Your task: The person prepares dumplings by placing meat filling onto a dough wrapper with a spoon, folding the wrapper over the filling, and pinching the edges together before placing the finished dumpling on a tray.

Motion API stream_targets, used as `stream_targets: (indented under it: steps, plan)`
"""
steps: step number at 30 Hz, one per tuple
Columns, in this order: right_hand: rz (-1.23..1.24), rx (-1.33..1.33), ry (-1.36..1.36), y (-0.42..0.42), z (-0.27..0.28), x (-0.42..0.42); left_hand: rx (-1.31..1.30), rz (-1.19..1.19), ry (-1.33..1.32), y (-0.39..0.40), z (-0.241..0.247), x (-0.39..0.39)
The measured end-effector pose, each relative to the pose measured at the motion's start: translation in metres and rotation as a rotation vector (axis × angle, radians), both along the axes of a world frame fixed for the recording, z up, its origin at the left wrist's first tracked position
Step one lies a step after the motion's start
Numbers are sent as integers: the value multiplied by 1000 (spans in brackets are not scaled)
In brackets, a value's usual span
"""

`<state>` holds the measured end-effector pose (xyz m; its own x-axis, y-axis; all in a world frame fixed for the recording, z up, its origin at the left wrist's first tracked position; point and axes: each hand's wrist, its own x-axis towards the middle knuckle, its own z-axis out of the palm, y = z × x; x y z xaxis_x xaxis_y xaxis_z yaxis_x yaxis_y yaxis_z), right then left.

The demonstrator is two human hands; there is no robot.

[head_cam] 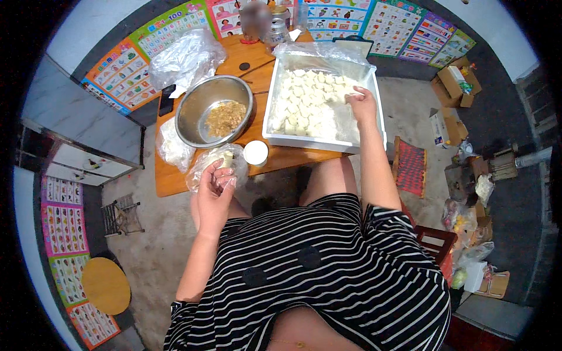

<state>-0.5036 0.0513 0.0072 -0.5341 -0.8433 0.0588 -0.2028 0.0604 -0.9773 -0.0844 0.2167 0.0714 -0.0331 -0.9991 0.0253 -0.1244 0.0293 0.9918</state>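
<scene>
My right hand (363, 105) is over the right side of a white tray (325, 141), its fingertips close to the dumplings (307, 94). Several rows of these pale dumplings fill the tray's left and far parts. Whether the fingers hold one is unclear. My left hand (215, 182), palm up with bent fingers, is at a clear plastic bag (239, 169) near the table's front edge. Pale dough wrappers (226, 159) show just beyond its fingertips. Its grip is hard to make out. A steel bowl (186, 125) with brownish filling (226, 118) stands beyond this hand.
A small white round container (255, 153) stands between bowl and tray on the wooden table (171, 182). Plastic bags (189, 57), a dark phone (167, 101) and jars (277, 33) lie farther back. A low stool with a red woven seat (410, 169) stands right of the table.
</scene>
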Motion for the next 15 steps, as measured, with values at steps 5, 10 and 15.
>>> stream_targets:
  steps: [5, 10, 15]
  plan:
    - [-161, 180, 167, -53, -68, -56, 31, -7, 9, -7, 0, -6]
    - [-110, 259, 384, -80, -78, -44, 25, 25, -29, -6, 2, -3]
    - [-153, 479, 511, -93, -72, -31, 30, 36, -53, -9, -2, 0]
